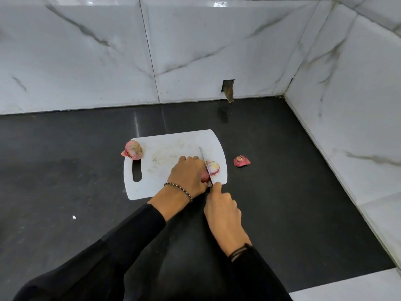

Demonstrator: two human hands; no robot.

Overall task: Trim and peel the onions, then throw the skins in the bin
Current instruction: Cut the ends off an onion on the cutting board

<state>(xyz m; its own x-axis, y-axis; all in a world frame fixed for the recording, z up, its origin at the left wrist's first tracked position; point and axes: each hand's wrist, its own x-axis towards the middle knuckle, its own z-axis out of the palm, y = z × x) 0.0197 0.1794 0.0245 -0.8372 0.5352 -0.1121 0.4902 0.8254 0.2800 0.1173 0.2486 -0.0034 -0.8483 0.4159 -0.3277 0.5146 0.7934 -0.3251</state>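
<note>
1. Black sleeves [130,246] fill the bottom of my view, one on each forearm reaching up toward the work.
2. Next I see the right hand [223,213], its fingers [217,187] curled round the handle of a knife [203,157]. The handle itself is hidden in the grip.
3. The thin blade points away from me and stands edge-down across an onion [205,177] at the right end of the white cutting board [169,148].
4. The left hand [188,172] lies over that onion from the left, fingers [184,159] bent down and pressed together against it, so only a sliver of pink skin shows beside the blade.
5. A beaded bracelet [180,191] sits on the left wrist.
6. Just right of the blade, a cut end [213,167] lies on the board, pale face up, touching or almost touching the steel; I cannot tell which.
7. A second onion [133,149], skin on, rests at the board's far left corner above the handle slot.
8. A trimmed piece [241,161] of red skin lies off the board on the dark bench [282,181], near its right edge.
9. Marbled wall tiles [195,51] close in the bench behind and to the right.
</note>
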